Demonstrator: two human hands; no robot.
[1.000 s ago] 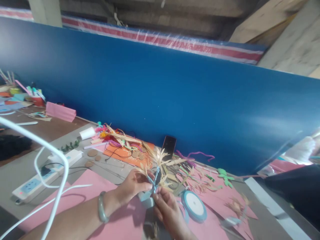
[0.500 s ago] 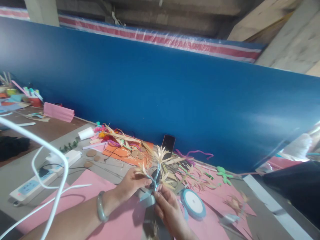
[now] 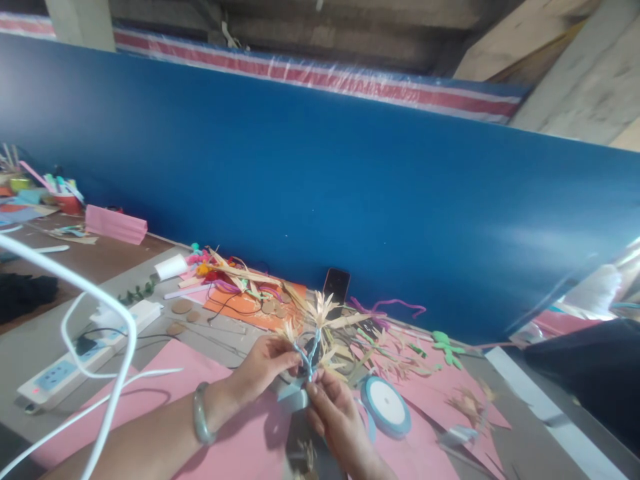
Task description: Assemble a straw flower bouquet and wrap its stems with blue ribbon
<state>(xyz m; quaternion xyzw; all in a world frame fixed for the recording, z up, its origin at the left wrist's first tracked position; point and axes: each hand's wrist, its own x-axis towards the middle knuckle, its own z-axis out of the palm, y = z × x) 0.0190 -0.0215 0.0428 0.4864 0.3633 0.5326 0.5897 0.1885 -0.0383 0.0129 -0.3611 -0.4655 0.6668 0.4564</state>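
Note:
Both hands work on a small bundle of dried straw strips (image 3: 320,320) bound with light blue ribbon (image 3: 306,360). My left hand (image 3: 263,367), a green bangle on its wrist, pinches the ribbon at the left side of the bundle. My right hand (image 3: 336,420) pinches the ribbon's lower end just beneath the bundle, fingers closed. A grey ribbon tail (image 3: 295,399) hangs between the two hands. The bundle stands upright above a pink paper sheet (image 3: 240,440).
A blue ribbon spool (image 3: 387,407) lies right of my right hand. Straw scraps, pipe cleaners and an orange sheet (image 3: 245,303) litter the table; a dark phone (image 3: 337,288) leans on the blue partition (image 3: 350,200). A power strip (image 3: 65,370) and white cable (image 3: 110,347) lie left.
The hands and the bundle have stayed almost in place; my left fingers shifted slightly along the ribbon. The view moved a little.

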